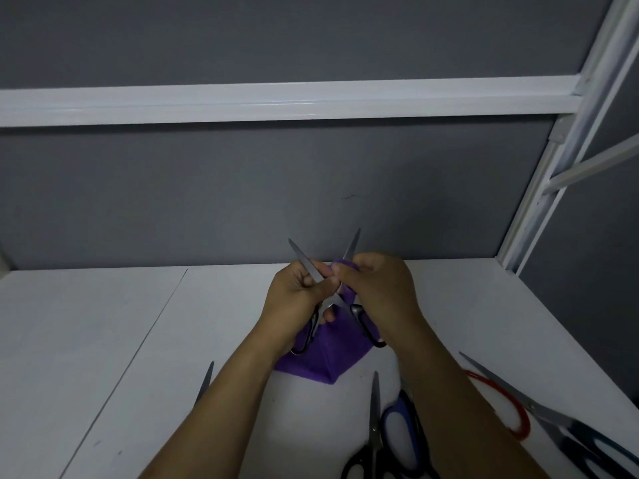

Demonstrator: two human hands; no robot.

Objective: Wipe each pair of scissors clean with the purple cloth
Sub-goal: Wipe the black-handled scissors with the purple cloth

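L hand (294, 295) grip held open black-handled scissors (305, 261) near pivot, above white surface (103, 340), short of back wall (242, 202). R hand (377, 288) grip pinched purple cloth (321, 357) round right blade. Spare pairs (374, 420) lay by front edge, right.

cloth (318, 361) under scissors (307, 262) (tbl (103, 340) ctr)

Our left forearm (221, 402) and right forearm (449, 392) reach forward and converge; our left hand (294, 292) curls its fingers round one blade of the open scissors (305, 260); our right hand (378, 288), knuckles up, pinches the purple cloth (321, 361) round the other blade; our thumbs lie close together.
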